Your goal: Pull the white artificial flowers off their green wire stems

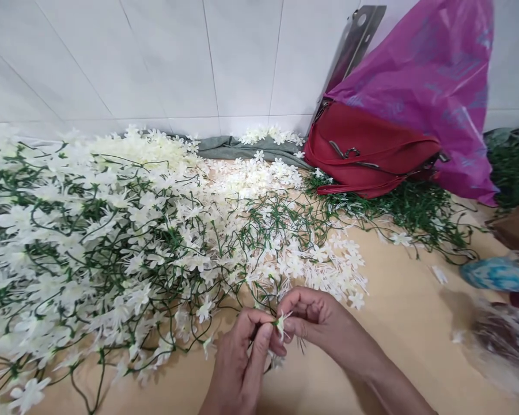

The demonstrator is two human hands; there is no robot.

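Near the bottom middle, my left hand (247, 358) pinches the green base of a small white artificial flower (280, 325) between thumb and forefinger. From the right, my right hand (317, 320) reaches to the same flower, its thumb and curled fingers closed at the petals and thin white filaments. More white filaments hang just below the fingers. Beyond and to the left spreads a large heap of white flowers on green stems (112, 242). Loose white petals (302, 262) lie just past my right hand.
A red bag (371, 147) and a purple plastic bag (436, 75) rest against the tiled wall (242, 57), beside green stems (415, 210). On the tan table (397, 323), a blue-white item (499, 274) and a clear plastic bag (501, 346) lie at right.
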